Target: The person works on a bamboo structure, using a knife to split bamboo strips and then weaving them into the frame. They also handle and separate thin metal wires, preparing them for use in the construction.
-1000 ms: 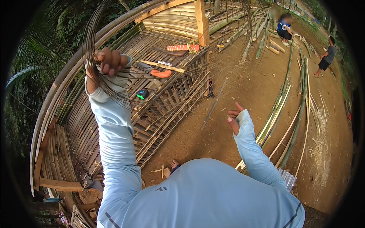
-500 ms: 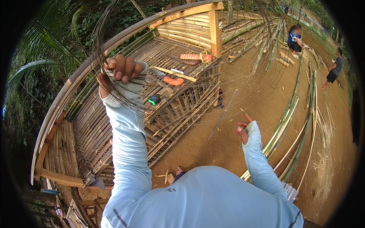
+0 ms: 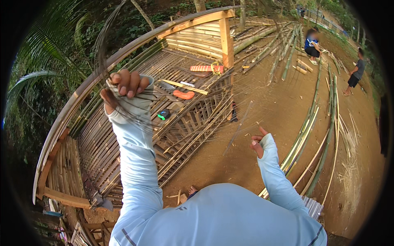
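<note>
My left hand (image 3: 127,84), raised over the bamboo bench, is closed around a bundle of thin, dark, wiry strands (image 3: 100,49). Their upper part arches above my fist, while loose ends fan out to the right. Lower on the right, my right hand (image 3: 261,141) is over the dirt. Its thumb and a finger are pressed close together, with another finger stretched out; whatever lies between them is too fine to make out. A small pale curl (image 3: 247,135) shows by its fingertips.
On the slatted bamboo bench (image 3: 102,143) lie a tape measure (image 3: 163,114), an orange-handled tool (image 3: 183,94) and a red striped object (image 3: 201,68). Long bamboo poles (image 3: 318,168) and pale shavings (image 3: 349,176) cover the ground at right. Two people (image 3: 313,47) are farther back.
Both hands have shifted slightly left in the picture, and the right hand sits a little lower. The left hand keeps its hold on the strands. The whole view has turned slightly.
</note>
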`<state>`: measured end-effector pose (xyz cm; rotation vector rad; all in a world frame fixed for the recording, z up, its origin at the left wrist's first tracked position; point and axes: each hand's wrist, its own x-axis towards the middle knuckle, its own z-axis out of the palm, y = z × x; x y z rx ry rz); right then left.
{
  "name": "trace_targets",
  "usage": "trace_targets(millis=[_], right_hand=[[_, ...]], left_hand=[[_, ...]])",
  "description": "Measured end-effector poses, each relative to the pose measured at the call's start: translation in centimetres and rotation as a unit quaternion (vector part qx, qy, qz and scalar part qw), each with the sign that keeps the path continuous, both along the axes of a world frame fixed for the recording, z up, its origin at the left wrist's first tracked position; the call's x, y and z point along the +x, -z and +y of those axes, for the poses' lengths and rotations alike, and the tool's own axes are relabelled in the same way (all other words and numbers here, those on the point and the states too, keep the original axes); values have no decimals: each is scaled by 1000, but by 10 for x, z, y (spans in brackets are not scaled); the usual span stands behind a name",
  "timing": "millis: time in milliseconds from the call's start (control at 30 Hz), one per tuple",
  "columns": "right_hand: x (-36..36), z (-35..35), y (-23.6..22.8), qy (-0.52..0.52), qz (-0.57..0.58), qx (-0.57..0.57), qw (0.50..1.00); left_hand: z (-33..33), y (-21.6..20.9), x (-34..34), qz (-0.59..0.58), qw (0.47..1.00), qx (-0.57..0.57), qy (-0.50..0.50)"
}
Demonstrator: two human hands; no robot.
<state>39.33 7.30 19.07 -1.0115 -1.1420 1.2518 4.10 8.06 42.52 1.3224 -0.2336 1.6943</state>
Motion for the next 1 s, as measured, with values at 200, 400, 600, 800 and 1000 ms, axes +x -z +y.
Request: trace_targets(millis=[200,400,600,800,1000], right_hand=[[5,6,-6,10,12,9,1000],[27,17,-25,49,11,59,997],[48,33,-72,72,-5,96,993],[63,48,-116,74,26,127,989],[55,57,-142,42,22,144,988]], left_hand=[[-4,-2,-3,20,1000,1,-4],[-3,-1,6,16,1000,-1,-15],[-10,-3,7,43,998,8,-35],[-13,-4,6,74,995,23,-69],[-18,-5,5,91,986,30,-140]])
